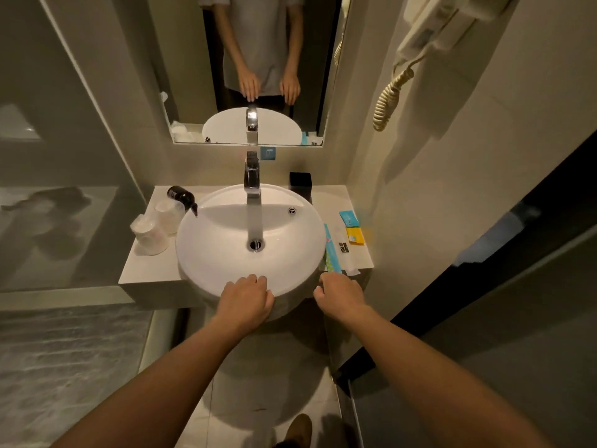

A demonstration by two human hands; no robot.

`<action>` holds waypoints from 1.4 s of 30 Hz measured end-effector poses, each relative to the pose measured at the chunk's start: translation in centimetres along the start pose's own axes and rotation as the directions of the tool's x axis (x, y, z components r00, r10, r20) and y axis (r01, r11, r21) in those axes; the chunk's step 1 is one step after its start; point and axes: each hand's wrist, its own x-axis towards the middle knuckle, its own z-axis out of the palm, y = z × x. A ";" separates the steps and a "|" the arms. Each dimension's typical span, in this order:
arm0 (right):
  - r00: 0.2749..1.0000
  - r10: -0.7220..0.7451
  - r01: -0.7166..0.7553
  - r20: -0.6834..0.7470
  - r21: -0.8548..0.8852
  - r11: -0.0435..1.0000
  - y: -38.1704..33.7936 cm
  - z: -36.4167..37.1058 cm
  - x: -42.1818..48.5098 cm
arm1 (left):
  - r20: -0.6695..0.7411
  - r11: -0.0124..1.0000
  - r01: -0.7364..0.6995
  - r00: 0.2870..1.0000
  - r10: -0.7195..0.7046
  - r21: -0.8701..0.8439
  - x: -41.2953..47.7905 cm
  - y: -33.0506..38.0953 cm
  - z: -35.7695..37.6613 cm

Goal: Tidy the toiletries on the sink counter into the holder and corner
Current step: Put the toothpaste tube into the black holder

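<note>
The toiletries are seen scattered on the counter (155, 270) at the 3 o'clock side of the white basin (226, 263): a long teal packet (332, 250) lies along the basin's edge, a clear-wrapped sachet (345, 250) lies just beside it, and a blue sachet (349, 218) and a yellow sachet (354, 236) are found a little further toward the wall. The black holder (300, 184) is placed in the far corner, at about 1 o'clock from the basin, beside the chrome tap (253, 179). At 9 to 10 o'clock two wrapped cups (149, 236) are set side by side, with a dark pump bottle (181, 194) behind them. The left hand (247, 297) is rested on the basin's near rim at 6 o'clock, fingers loosely curled and nothing held. The right hand (339, 294) is held at about 5 o'clock, just short of the near ends of the packets, fingers curled inward and nothing gripped. Both forearms and the basin are reflected in the mirror (193, 92) above, and a wall-mounted dryer with a coiled cord (389, 98) is seen at 2 o'clock.
</note>
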 end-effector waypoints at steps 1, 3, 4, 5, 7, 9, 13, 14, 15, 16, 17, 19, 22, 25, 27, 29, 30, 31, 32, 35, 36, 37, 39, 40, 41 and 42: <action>1.000 -0.001 0.001 -0.004 0.004 1.000 0.6 -0.4 1.1 | 0.000 1.000 0.001 1.000 -0.001 0.008 1.2 0.3 -0.1; 1.000 -0.003 0.004 -0.014 0.017 1.000 1.5 -1.2 3.2 | -0.002 1.000 0.010 1.000 -0.010 0.020 3.4 0.9 -0.5; 1.000 0.001 0.000 -0.023 0.024 1.000 1.9 -1.5 4.2 | -0.003 1.000 0.014 1.000 -0.014 0.027 4.5 1.1 -0.8; 1.000 0.006 -0.005 -0.031 0.027 1.000 2.3 -1.8 5.1 | -0.005 0.999 0.020 1.000 -0.020 0.030 5.5 1.3 -1.0; 0.999 0.010 -0.009 -0.045 0.024 1.000 2.9 -2.5 6.9 | -0.011 0.999 0.034 0.999 -0.034 0.029 7.4 1.7 -1.5; 0.999 0.011 -0.009 -0.052 0.032 0.999 3.1 -3.2 8.7 | -0.020 0.999 0.044 0.999 -0.044 0.028 9.2 1.8 -1.9; 0.999 -0.004 0.005 -0.041 0.002 1.000 3.1 -4.8 12.1 | -0.039 0.999 0.042 0.998 -0.041 0.025 12.4 1.5 -2.5; 0.999 -0.006 0.006 -0.036 -0.010 1.000 3.1 -5.0 12.9 | -0.039 0.999 0.044 0.998 -0.044 0.010 13.2 1.3 -2.5; 0.999 -0.002 0.002 -0.033 -0.014 1.000 3.1 -5.1 13.6 | -0.039 0.999 0.048 0.998 -0.048 -0.004 14.1 1.2 -2.5; 0.999 0.004 -0.004 -0.034 -0.014 1.000 3.0 -5.1 14.3 | -0.039 0.999 0.049 0.998 -0.050 -0.014 14.8 1.0 -2.5; 0.999 0.008 -0.009 -0.035 -0.017 1.000 3.0 -5.2 14.9 | -0.040 0.999 0.047 0.998 -0.048 -0.018 15.7 0.9 -2.4; 0.999 0.016 -0.017 -0.032 -0.031 0.999 3.0 -5.2 16.2 | -0.036 0.999 0.035 0.999 -0.036 -0.019 17.3 0.5 -2.2; 0.999 0.043 -0.044 -0.034 -0.048 0.998 3.0 -5.3 18.2 | -0.019 0.999 0.019 1.000 -0.020 -0.041 19.9 -0.1 -1.4; 0.996 0.083 -0.084 -0.036 -0.041 0.996 3.2 -5.6 20.3 | 0.008 0.997 0.012 1.000 -0.011 -0.075 22.6 -0.8 -0.7; 0.995 0.094 -0.095 -0.026 -0.038 0.995 3.4 -5.9 21.7 | 0.022 0.994 0.008 1.000 -0.006 -0.105 24.5 -1.4 -0.2; 0.994 0.112 -0.112 -0.012 -0.024 0.993 3.6 -6.1 23.0 | 0.028 0.994 0.000 1.000 0.003 -0.108 26.3 -2.1 0.2; 0.992 0.125 -0.125 -0.006 -0.014 0.992 3.8 -6.1 23.6 | 0.031 0.994 -0.001 1.000 0.005 -0.109 27.1 -2.4 0.4; 0.990 0.141 -0.141 0.001 0.000 0.990 3.9 -6.0 24.1 | 0.039 0.993 0.001 0.999 0.003 -0.115 27.9 -2.6 0.7; 0.987 0.160 -0.160 0.009 0.015 0.987 4.1 -5.8 24.5 | 0.050 0.992 0.007 0.999 -0.001 -0.126 28.5 -2.8 0.9; 0.978 0.204 -0.206 0.036 0.043 0.978 4.7 -5.3 25.3 | 0.087 0.987 0.021 0.996 -0.007 -0.158 30.3 -3.0 1.4; 0.976 0.211 -0.213 0.046 0.048 0.976 4.9 -5.1 25.6 | 0.103 0.987 0.021 0.995 -0.005 -0.160 30.8 -3.1 1.5; 0.975 0.216 -0.219 0.057 0.049 0.974 5.2 -4.9 25.8 | 0.113 0.986 0.023 0.994 -0.005 -0.163 31.3 -3.1 1.7; 0.971 0.222 -0.226 0.086 0.041 0.973 5.5 -4.4 26.3 | 0.114 0.983 0.032 0.993 -0.012 -0.183 32.1 -3.1 2.2; 0.970 0.220 -0.226 0.106 0.039 0.973 5.6 -4.2 26.4 | 0.114 0.981 0.038 0.993 -0.017 -0.193 32.4 -3.1 2.5; 0.968 0.215 -0.222 0.131 0.040 0.974 5.8 -3.9 26.6 | 0.108 0.980 0.041 0.994 -0.020 -0.197 32.7 -3.0 2.8; 0.965 0.208 -0.218 0.161 0.045 0.975 6.0 -3.7 26.7 | 0.100 0.979 0.042 0.995 -0.022 -0.198 33.0 -3.0 3.1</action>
